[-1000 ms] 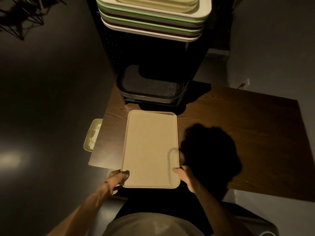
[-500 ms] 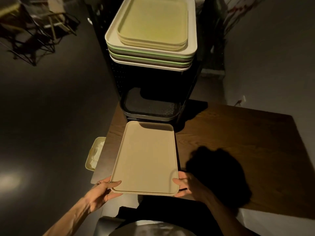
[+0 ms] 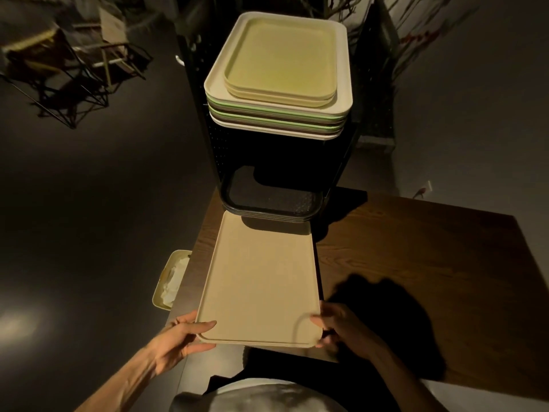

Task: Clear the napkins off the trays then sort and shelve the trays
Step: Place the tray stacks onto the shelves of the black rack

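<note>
Beige tray (image 3: 261, 281) lifted nearer dark rack (image 3: 276, 162), far edge shadow-hidden.

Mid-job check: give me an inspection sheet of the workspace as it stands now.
Surface: dark wood table, bare on the right.
Job's things: beige tray held at its near corners; mixed tray stack on top of the rack; black trays on the lower shelf.
Clutter: small bin holding white napkins, beside the table's left edge.
Grippers: left hand and right hand grip the beige tray.
Cables: nothing seen.
Surroundings: dim room, wire frame far left.
</note>
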### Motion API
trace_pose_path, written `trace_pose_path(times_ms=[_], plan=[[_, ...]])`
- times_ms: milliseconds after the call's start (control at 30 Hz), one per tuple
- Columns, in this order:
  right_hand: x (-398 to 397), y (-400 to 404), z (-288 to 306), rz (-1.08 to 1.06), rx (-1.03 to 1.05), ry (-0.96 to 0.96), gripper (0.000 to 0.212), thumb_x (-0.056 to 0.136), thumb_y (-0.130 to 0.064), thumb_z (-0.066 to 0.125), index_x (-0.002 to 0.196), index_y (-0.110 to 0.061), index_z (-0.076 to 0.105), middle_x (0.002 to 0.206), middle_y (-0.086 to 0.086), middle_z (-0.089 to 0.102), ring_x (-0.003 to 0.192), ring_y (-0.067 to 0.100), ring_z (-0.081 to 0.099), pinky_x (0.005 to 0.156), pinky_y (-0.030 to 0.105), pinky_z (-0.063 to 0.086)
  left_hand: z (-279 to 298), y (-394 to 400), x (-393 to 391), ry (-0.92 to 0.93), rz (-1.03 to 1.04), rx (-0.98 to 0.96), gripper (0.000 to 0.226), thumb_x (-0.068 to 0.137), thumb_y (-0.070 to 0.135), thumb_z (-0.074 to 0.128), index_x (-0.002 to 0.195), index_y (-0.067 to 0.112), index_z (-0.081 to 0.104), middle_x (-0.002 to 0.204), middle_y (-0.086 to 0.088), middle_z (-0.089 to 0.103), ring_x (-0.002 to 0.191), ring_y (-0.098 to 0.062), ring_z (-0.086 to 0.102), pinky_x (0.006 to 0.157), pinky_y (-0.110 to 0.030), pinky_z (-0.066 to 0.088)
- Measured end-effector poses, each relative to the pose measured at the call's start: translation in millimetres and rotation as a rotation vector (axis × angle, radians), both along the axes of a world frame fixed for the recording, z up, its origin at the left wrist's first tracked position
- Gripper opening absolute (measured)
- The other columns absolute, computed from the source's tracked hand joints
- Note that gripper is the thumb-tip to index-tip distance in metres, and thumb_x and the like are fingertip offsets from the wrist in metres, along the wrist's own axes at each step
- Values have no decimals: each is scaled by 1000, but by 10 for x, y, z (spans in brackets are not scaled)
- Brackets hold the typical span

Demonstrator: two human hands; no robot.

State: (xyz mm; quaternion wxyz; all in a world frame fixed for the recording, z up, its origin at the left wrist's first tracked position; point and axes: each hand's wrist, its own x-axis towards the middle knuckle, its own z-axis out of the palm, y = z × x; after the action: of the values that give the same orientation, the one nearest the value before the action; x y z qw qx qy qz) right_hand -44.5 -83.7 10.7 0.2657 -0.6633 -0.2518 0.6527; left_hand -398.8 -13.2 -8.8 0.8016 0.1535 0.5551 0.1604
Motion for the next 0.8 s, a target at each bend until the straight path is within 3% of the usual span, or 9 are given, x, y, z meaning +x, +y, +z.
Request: trace_pose_path(times_ms=[100, 200, 333, 500, 633, 800], plan=[[37, 92, 26, -7, -13, -8, 16, 90, -6, 65, 95, -21, 67, 91, -4, 75, 80, 13, 71, 62, 32, 58, -33, 54, 87, 14, 12, 11, 44, 78, -8, 69, 120, 3, 67, 118, -25, 68, 105, -40, 68, 72, -45, 61], [92, 144, -20, -6, -22, -23, 13, 91, -11, 66, 104, -13, 69, 104, 9, 72, 84, 20, 71, 63, 33, 58, -50, 121, 181, 8, 21, 43, 42, 78, -7, 68, 119, 4, 67, 117, -24, 68, 108, -40, 67, 73, -44, 61], [96, 233, -39, -32, -3, -37, 8, 90, -9, 67, 97, -10, 69, 93, 9, 70, 81, 21, 69, 64, 37, 59, -77, 286, 227, 16, 29, 76, 47, 77, -7, 69, 122, 7, 66, 116, -22, 70, 108, -38, 67, 73, -44, 62], [73, 511, -42, -44, 14, -61, 16, 94, -13, 62, 108, -21, 64, 108, 9, 72, 99, 29, 69, 82, 48, 60, -157, 543, 251, 17, 69, 86, 52, 77, -7, 68, 126, 11, 65, 119, -20, 69, 109, -39, 66, 69, -45, 62], [47, 682, -53, -51, 26, -93, 17, 97, -14, 56, 99, -30, 62, 98, 0, 71, 92, 23, 69, 72, 41, 60, -217, 713, 287, 12, 71, 95, 53, 78, -6, 68, 127, 13, 64, 122, -21, 67, 114, -41, 63, 69, -43, 62], [32, 812, -236, -118, -11, -121, 12, 98, -15, 55, 96, -22, 64, 92, -3, 68, 84, 15, 63, 65, 32, 55, -292, 876, 373, 29, 75, 88, 44, 81, -6, 66, 121, 13, 67, 120, -20, 68, 115, -41, 62, 66, -41, 63]])
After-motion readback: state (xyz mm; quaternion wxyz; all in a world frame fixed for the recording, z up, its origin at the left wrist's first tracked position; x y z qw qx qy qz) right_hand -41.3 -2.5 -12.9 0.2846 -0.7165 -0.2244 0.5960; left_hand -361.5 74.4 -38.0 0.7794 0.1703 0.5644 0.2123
